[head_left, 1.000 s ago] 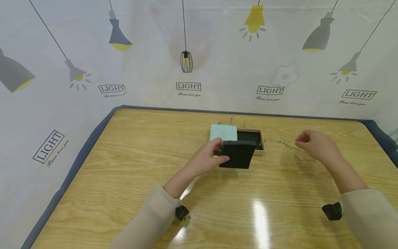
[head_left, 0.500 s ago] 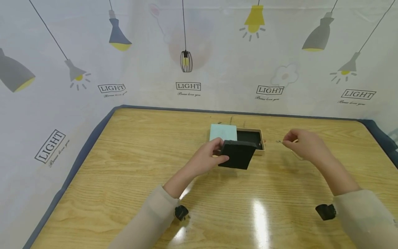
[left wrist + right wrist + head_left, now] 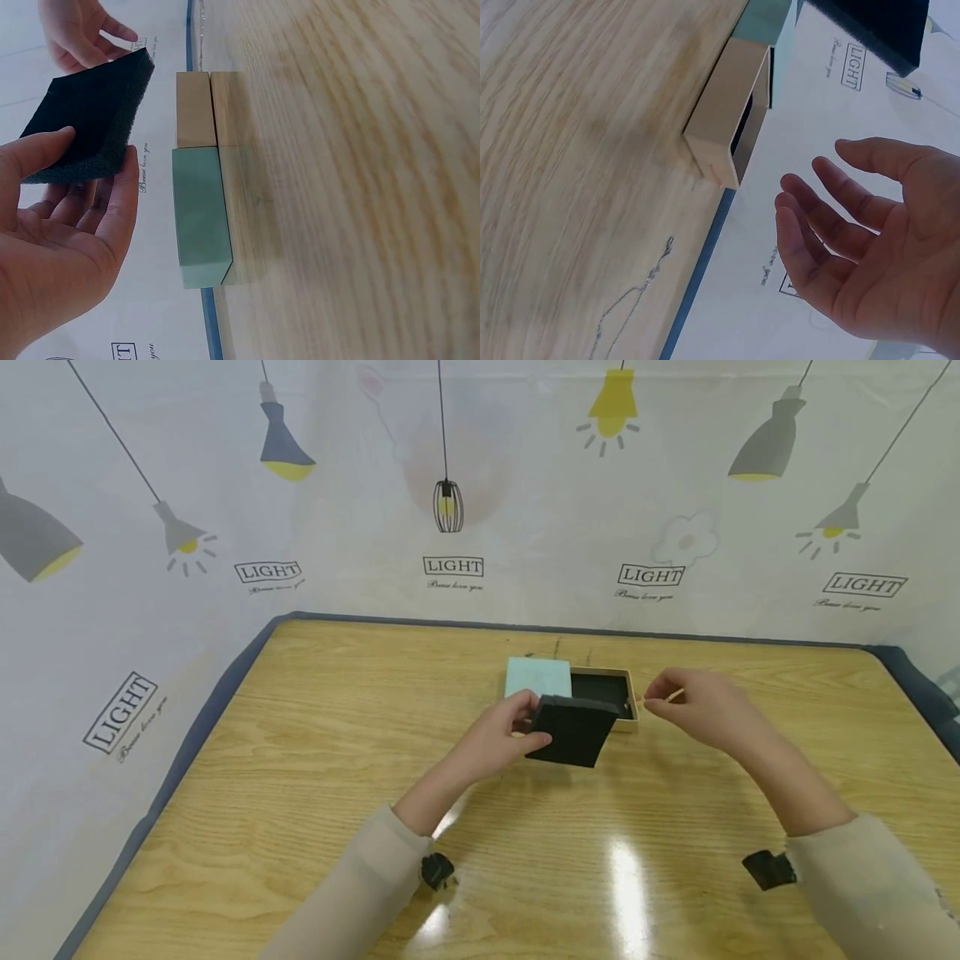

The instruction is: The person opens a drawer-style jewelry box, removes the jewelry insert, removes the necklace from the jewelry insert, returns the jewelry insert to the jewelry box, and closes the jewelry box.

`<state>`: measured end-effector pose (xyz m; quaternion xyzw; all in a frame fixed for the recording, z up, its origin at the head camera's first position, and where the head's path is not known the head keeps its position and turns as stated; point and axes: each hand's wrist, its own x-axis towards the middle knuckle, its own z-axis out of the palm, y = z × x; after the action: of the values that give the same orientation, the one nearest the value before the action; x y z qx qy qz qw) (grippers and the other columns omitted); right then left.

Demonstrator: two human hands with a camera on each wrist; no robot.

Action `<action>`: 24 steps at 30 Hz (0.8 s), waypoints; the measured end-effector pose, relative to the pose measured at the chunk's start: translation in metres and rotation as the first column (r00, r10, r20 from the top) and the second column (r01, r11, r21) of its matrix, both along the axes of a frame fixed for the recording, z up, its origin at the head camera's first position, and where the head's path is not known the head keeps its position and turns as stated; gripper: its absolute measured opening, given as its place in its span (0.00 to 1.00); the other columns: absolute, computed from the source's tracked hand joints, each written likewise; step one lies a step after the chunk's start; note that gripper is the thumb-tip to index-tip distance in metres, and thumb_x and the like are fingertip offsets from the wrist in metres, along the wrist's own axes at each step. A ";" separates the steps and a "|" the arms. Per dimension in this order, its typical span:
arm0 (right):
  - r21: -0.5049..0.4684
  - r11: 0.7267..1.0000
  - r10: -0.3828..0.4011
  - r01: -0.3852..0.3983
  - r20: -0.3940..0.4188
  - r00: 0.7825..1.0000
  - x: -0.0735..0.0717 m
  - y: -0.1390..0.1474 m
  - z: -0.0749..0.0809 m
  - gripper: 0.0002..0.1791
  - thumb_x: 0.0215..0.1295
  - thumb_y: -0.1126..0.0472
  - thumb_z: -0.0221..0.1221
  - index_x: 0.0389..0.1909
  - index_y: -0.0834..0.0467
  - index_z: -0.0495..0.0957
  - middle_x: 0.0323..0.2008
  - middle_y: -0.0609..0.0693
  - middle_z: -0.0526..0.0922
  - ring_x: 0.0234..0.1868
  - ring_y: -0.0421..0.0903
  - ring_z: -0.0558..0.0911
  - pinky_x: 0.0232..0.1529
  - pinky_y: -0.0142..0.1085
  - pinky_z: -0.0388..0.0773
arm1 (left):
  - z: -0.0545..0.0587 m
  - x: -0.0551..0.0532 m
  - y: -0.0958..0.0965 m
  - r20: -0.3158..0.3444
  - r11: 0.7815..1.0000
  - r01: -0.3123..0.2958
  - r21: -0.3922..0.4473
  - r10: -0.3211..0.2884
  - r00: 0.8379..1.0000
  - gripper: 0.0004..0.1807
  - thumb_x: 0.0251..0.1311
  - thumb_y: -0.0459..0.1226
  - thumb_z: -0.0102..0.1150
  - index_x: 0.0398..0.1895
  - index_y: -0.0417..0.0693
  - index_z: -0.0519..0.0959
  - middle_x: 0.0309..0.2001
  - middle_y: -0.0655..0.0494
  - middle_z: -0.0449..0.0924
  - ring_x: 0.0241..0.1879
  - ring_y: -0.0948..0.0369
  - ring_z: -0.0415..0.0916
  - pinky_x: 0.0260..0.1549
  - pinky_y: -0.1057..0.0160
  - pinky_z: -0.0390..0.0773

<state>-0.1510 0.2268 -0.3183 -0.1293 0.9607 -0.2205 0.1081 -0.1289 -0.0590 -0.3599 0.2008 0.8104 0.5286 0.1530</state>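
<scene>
My left hand (image 3: 495, 739) pinches a square black foam pad (image 3: 572, 733), thumb on one face and fingers beneath, held up tilted in front of a small box. That box has a mint-green sleeve (image 3: 537, 677) and a tan drawer (image 3: 636, 725) slid out to the right, with a black inside. Just right of the drawer's end hovers my right hand (image 3: 712, 714). In the right wrist view its fingers are spread and loosely bent, with nothing between them. A thin silver chain (image 3: 636, 289) lies on the table there; in the head view my right hand hides it.
The wooden table (image 3: 315, 760) has a dark blue edge along the back and sides. Behind it hangs a white curtain (image 3: 525, 527) printed with lamps. A black wrist mount (image 3: 437, 871) sits at the left cuff, another (image 3: 769, 869) at the right.
My right hand has moved left, from over the chain to beside the drawer's end, and now covers the chain in the head view. The left hand with the foam pad has barely moved.
</scene>
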 end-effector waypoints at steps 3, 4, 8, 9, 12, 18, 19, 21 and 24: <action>-0.017 1.000 0.022 -0.023 -0.008 1.000 0.001 -0.006 0.003 0.14 0.72 0.52 0.57 0.46 0.59 0.80 0.48 0.60 0.84 0.50 0.62 0.83 0.45 0.53 0.82 | 0.000 0.000 0.000 0.001 1.000 -0.001 -0.003 0.001 1.000 0.10 0.68 0.32 0.59 0.49 0.42 0.73 0.49 0.46 0.79 0.55 0.51 0.80 0.51 0.59 0.82; -0.021 0.999 0.028 -0.028 -0.011 1.000 0.002 -0.008 0.003 0.13 0.72 0.53 0.57 0.46 0.59 0.80 0.47 0.60 0.84 0.50 0.62 0.84 0.45 0.53 0.82 | 0.000 0.000 0.000 0.002 1.000 -0.002 -0.003 0.002 1.000 0.10 0.68 0.32 0.59 0.49 0.42 0.73 0.49 0.46 0.79 0.55 0.52 0.79 0.51 0.59 0.82; -0.033 0.998 0.044 -0.045 -0.014 0.999 0.004 -0.016 0.006 0.13 0.72 0.53 0.57 0.46 0.59 0.80 0.47 0.59 0.85 0.49 0.59 0.84 0.44 0.50 0.83 | -0.001 -0.001 0.000 0.005 1.000 -0.001 -0.004 0.001 1.000 0.10 0.68 0.32 0.59 0.49 0.42 0.73 0.49 0.47 0.79 0.55 0.52 0.79 0.51 0.58 0.82; -0.037 0.998 0.047 -0.047 -0.012 0.999 0.005 -0.017 0.007 0.13 0.72 0.54 0.57 0.47 0.59 0.80 0.47 0.58 0.85 0.49 0.58 0.84 0.44 0.50 0.83 | 0.000 -0.001 0.000 0.006 1.000 -0.001 0.000 0.001 1.000 0.10 0.68 0.32 0.59 0.49 0.42 0.73 0.49 0.46 0.79 0.55 0.51 0.80 0.51 0.58 0.82; -0.045 0.997 0.057 -0.057 -0.006 0.998 0.007 -0.022 0.009 0.13 0.73 0.54 0.57 0.48 0.58 0.80 0.48 0.58 0.85 0.50 0.57 0.84 0.45 0.49 0.83 | 0.000 -0.001 -0.001 0.010 1.000 0.001 0.005 -0.001 1.000 0.10 0.68 0.32 0.58 0.50 0.41 0.74 0.50 0.46 0.80 0.54 0.51 0.80 0.51 0.59 0.83; -0.046 0.995 0.084 -0.084 -0.004 0.996 0.013 -0.031 0.013 0.21 0.76 0.44 0.51 0.53 0.55 0.80 0.53 0.57 0.84 0.54 0.60 0.82 0.52 0.56 0.80 | -0.001 -0.001 -0.002 0.004 1.000 -0.004 -0.017 0.005 1.000 0.10 0.68 0.33 0.59 0.49 0.43 0.73 0.49 0.47 0.79 0.54 0.52 0.80 0.50 0.59 0.83; -0.046 0.996 0.082 -0.082 -0.002 0.997 0.014 -0.032 0.014 0.23 0.76 0.42 0.50 0.54 0.55 0.80 0.54 0.58 0.84 0.55 0.60 0.82 0.52 0.57 0.80 | -0.001 -0.001 -0.002 0.003 1.000 -0.005 -0.019 0.005 1.000 0.10 0.68 0.34 0.59 0.49 0.43 0.73 0.49 0.48 0.79 0.53 0.52 0.80 0.49 0.59 0.83; -0.048 0.996 0.079 -0.079 0.000 0.997 0.014 -0.035 0.015 0.26 0.76 0.39 0.48 0.55 0.55 0.80 0.55 0.58 0.83 0.56 0.60 0.82 0.53 0.57 0.79 | -0.002 -0.001 -0.002 0.005 1.000 -0.001 -0.015 0.001 1.000 0.10 0.68 0.33 0.59 0.50 0.43 0.73 0.49 0.47 0.79 0.54 0.52 0.80 0.50 0.59 0.83; -0.061 0.995 0.076 -0.075 0.007 0.997 0.015 -0.038 0.015 0.27 0.76 0.38 0.46 0.57 0.55 0.79 0.56 0.58 0.83 0.56 0.60 0.81 0.53 0.57 0.79 | -0.002 -0.001 -0.002 0.001 1.000 0.006 -0.005 -0.006 1.000 0.11 0.68 0.33 0.59 0.50 0.42 0.73 0.50 0.47 0.79 0.53 0.53 0.80 0.51 0.59 0.83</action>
<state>-0.1359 0.1885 -0.3031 -0.1677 0.9475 -0.2459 0.1171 -0.1301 -0.0607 -0.3624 0.2024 0.8112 0.5262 0.1554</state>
